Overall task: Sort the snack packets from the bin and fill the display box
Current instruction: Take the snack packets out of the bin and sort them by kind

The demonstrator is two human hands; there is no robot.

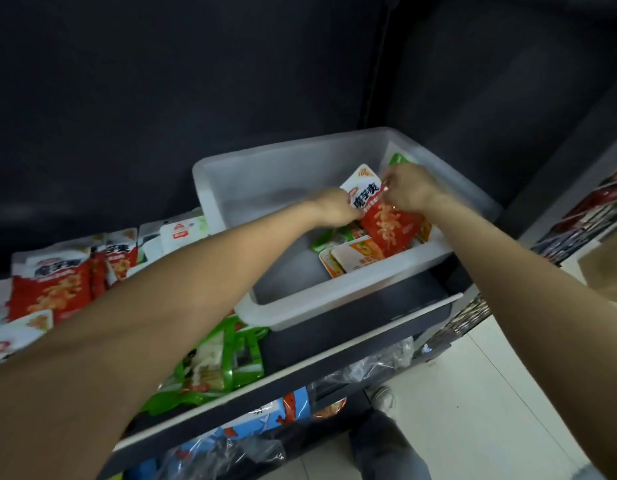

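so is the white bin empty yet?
No. The white bin holds packets at its right end, including the red packet both hands grip.

Dark wall (161, 81), pale tiled floor (473, 410)

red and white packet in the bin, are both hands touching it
Touching. The head view shows the left hand and right hand gripping opposite edges of the red and white packet.

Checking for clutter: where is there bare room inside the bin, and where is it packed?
The white bin's left and near-left floor is bare, bordered by its walls. Its right end is crowded with packets; both hands, left hand and right hand, hold a red-and-white packet there.
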